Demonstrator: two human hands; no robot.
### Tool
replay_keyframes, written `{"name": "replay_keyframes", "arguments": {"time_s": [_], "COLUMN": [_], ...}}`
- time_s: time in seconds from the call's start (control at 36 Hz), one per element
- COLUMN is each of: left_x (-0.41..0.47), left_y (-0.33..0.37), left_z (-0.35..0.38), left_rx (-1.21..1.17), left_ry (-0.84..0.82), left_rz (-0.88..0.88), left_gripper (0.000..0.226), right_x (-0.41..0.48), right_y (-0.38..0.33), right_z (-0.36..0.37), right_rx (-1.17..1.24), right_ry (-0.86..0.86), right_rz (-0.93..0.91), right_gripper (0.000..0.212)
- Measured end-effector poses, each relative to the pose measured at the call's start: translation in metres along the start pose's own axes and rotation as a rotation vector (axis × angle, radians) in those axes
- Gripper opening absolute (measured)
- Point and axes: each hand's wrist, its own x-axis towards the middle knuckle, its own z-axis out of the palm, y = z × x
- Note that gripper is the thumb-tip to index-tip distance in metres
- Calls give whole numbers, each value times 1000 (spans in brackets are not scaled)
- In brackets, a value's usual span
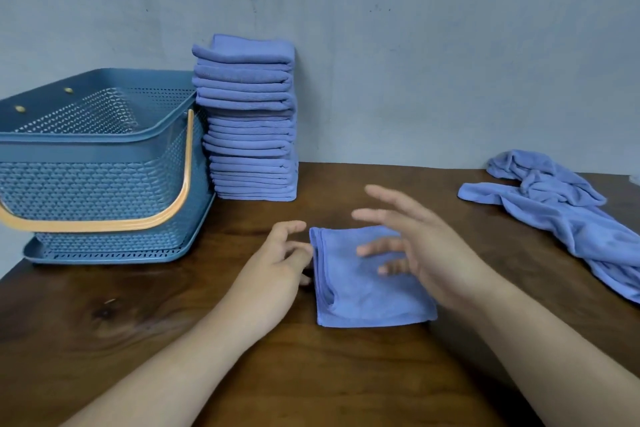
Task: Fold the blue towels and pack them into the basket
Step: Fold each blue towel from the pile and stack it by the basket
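Note:
A folded blue towel [363,291] lies flat on the wooden table in front of me. My left hand [277,263] sits at the towel's left edge, fingers loosely curled, fingertips touching the edge. My right hand [412,246] hovers over the towel's right part with fingers spread and straight, holding nothing; it is blurred. A tall stack of folded blue towels [249,121] stands against the wall. The blue plastic basket [104,142] with an orange handle stands at the left; what I see of its inside holds nothing.
A heap of unfolded blue towels [554,208] lies at the right, reaching toward the table's right edge. The wooden table [138,322] meets a grey wall behind. The basket stands on a blue tray-like base close to the table's left edge.

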Motion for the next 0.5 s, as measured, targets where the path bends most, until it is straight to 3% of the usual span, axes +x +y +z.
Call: {"name": "replay_keyframes", "arguments": {"time_s": [0.08, 0.14, 0.25, 0.39, 0.5], "left_x": [-2, -6, -9, -4, 2], "left_y": [3, 8, 8, 3, 6], "left_z": [0, -1, 0, 1, 5], "left_rx": [16, 66, 125, 172, 206], "left_ry": [-16, -51, -81, -62, -35], "left_rz": [6, 29, 43, 34, 8], "left_gripper": [28, 31, 42, 33, 26], "right_x": [6, 5, 1, -1, -7], "right_y": [9, 18, 40, 50, 48], "right_z": [-23, -33, -44, -44, -42], "right_rx": [-334, -614, -944, -978, -993], "right_ry": [137, 73, -114, -133, -145], "right_rz": [-197, -274, -390, -402, -337], "right_gripper": [34, 37, 27, 28, 42]}}
